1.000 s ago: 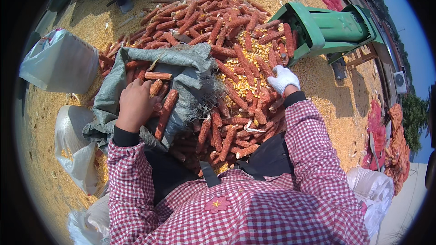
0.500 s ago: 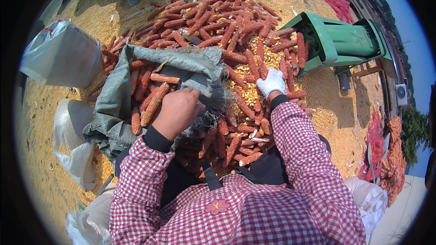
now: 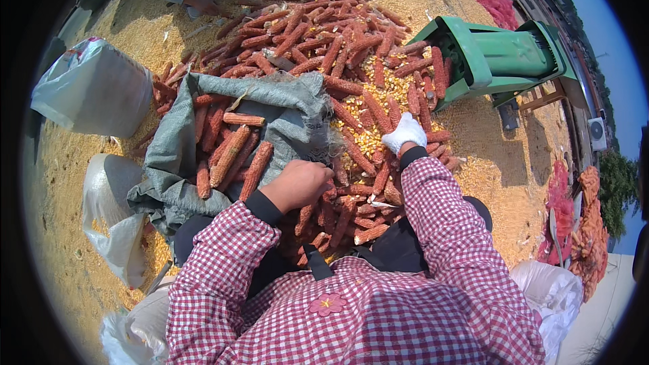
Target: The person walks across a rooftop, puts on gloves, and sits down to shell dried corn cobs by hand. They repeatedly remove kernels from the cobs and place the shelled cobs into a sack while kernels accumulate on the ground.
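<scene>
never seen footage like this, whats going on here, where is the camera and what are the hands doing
The camera sits on a person's head and looks down, so the round, bent edges come from its wide lens. The checked sleeves rising from the bottom are that person's own arms. The bare left hand rests on the edge of a grey sack with reddish corn cobs inside; whether it grips anything is hidden. The gloved right hand reaches into a big cob pile with loose yellow kernels. A green machine stands to the right, white bags to the left, and another person's hands work at the top.
</scene>
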`<state>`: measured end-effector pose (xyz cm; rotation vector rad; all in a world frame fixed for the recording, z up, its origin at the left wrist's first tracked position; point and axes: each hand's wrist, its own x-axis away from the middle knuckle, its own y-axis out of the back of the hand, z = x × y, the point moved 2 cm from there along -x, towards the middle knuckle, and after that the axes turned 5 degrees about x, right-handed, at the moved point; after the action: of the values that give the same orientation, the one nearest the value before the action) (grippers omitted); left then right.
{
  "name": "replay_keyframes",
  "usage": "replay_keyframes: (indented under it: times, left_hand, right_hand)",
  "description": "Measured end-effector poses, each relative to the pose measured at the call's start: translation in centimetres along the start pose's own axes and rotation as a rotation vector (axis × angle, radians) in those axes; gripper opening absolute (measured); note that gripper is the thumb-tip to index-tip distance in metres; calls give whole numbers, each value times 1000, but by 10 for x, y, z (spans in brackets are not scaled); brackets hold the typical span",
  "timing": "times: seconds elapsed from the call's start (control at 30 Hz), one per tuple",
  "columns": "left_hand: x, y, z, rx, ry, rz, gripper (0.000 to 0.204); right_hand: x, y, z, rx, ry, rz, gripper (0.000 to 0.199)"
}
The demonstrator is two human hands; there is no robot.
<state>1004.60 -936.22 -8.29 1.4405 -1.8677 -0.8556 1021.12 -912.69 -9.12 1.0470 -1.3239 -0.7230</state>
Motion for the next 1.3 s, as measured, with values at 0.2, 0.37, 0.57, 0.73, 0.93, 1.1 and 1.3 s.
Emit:
replay_keyframes:
  times: [0.2,0.37,0.57,0.73,0.93,1.1,1.3]
  left_hand:
    - [-21,-10,-6,156,-34,-49,24]
    - [-40,-47,-8,941,74,-98,39]
    - [-39,-50,-37,1476,321,-20,56]
    - [-21,-36,-24,1804,458,19,40]
    - [-20,-39,-9,2056,375,-28,46]
    - [-22,-40,-19,1886,442,-125,59]
    - [-18,-16,-24,1413,312,-138,54]
  right_hand:
    - [8,42,-70,-653,301,58,54]
    - [100,-1,-58,-1644,20,610,31]
    - [178,-51,-22,-1268,305,742,48]
    - [152,-64,-23,-1419,245,930,49]
    - [159,-49,-7,-1149,420,699,80]
    - [168,-28,-4,-700,688,525,92]
    - [110,34,-49,-447,688,-78,54]
